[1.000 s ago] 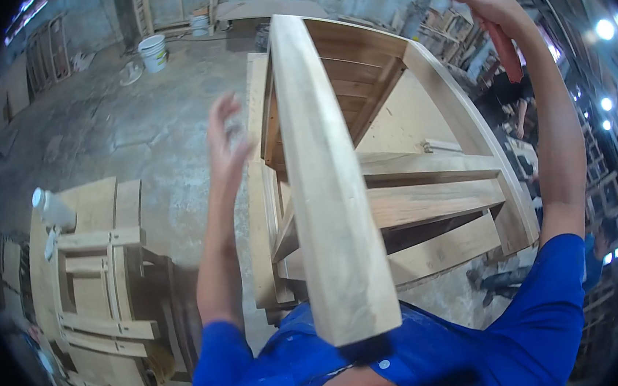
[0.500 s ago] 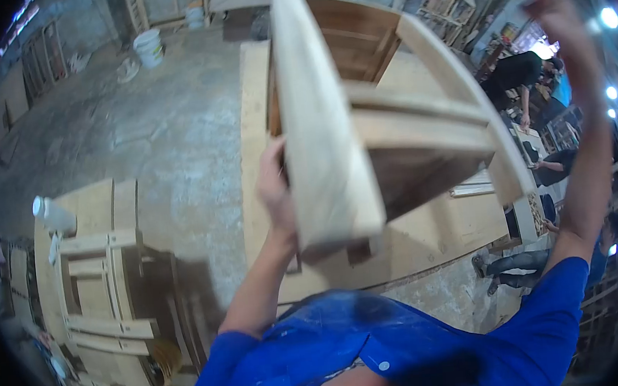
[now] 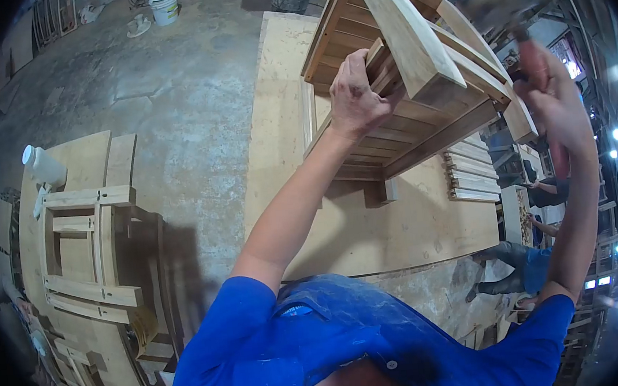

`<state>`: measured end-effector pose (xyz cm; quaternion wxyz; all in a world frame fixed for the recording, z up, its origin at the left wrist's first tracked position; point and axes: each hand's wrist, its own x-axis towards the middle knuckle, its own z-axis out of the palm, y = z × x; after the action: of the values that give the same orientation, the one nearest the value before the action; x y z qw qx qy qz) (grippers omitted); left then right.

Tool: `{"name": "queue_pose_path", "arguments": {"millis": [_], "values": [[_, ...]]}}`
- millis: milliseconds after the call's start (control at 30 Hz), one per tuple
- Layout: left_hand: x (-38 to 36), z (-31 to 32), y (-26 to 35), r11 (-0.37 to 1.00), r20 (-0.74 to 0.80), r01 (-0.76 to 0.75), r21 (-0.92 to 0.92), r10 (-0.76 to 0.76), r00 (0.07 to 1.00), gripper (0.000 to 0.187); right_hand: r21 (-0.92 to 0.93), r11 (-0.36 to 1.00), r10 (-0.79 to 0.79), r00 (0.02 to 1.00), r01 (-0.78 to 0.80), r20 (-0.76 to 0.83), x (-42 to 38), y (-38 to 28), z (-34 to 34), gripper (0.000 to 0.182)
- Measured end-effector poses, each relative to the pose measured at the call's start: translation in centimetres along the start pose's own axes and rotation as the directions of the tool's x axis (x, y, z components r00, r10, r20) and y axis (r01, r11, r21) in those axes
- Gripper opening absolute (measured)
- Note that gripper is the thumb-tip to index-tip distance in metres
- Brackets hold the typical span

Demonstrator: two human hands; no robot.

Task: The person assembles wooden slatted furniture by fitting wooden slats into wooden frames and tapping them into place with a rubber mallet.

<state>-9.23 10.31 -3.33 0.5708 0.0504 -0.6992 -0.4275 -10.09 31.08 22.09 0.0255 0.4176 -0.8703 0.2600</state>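
A pale wooden furniture frame [image 3: 413, 33] with slatted panels and thick legs stands tilted on the plywood-topped table [image 3: 314, 248]. My left hand [image 3: 360, 100] is closed around a wooden rail [image 3: 384, 72] of the frame, behind its near curved leg. Raised at the right, my right hand [image 3: 559, 112] grips a hammer [image 3: 534, 63] by its red handle. Motion smears the hammer's dark head, which is up beyond the frame and apart from it. Part of the frame's far side is hidden.
Stacked wooden strips [image 3: 472, 171] lie on the table's right side. At left, a second bench holds a jointed wooden frame [image 3: 101, 248] and a white bottle [image 3: 43, 166]. A white bucket [image 3: 164, 7] stands on the floor. Other people [image 3: 514, 263] work at the right.
My left hand has moved from the near leg's outer side to the inner rail. The frame appears farther right and turned. My right hand is lower, and the hammer in it is now visible.
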Motion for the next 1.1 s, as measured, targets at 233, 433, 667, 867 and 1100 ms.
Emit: {"name": "queue_pose_path", "arguments": {"millis": [233,433,667,867,1100], "values": [[0.1,-0.3,-0.1,1.0,0.024,-0.005,0.001,0.005,1.0,0.058,-0.284,0.92,-0.29,0.957,0.271,-0.029,-1.8,0.8,3.6,0.054],[-0.4,-1.3,0.2,0.998,0.043,0.066,0.005,-0.066,0.997,0.081,-0.032,0.999,0.012,0.949,-0.023,-0.316,-7.9,3.6,6.8,0.043],[-5.9,-1.5,11.4,0.765,0.175,-0.643,-0.022,0.636,0.751,0.05,0.401,0.825,0.536,0.777,-0.399,-0.33,-22.2,18.7,18.2,0.024],[5.5,9.7,15.7,0.763,0.276,-0.571,0.304,0.503,0.819,0.033,0.338,0.888,0.459,0.644,-0.311,-0.612,-19.7,25.8,20.8,0.019],[6.4,12.3,14.6,0.636,0.461,-0.471,0.611,0.197,0.865,0.042,0.3,0.875,0.482,0.738,-0.38,-0.472,-14.3,26.4,18.7,0.025]]}}
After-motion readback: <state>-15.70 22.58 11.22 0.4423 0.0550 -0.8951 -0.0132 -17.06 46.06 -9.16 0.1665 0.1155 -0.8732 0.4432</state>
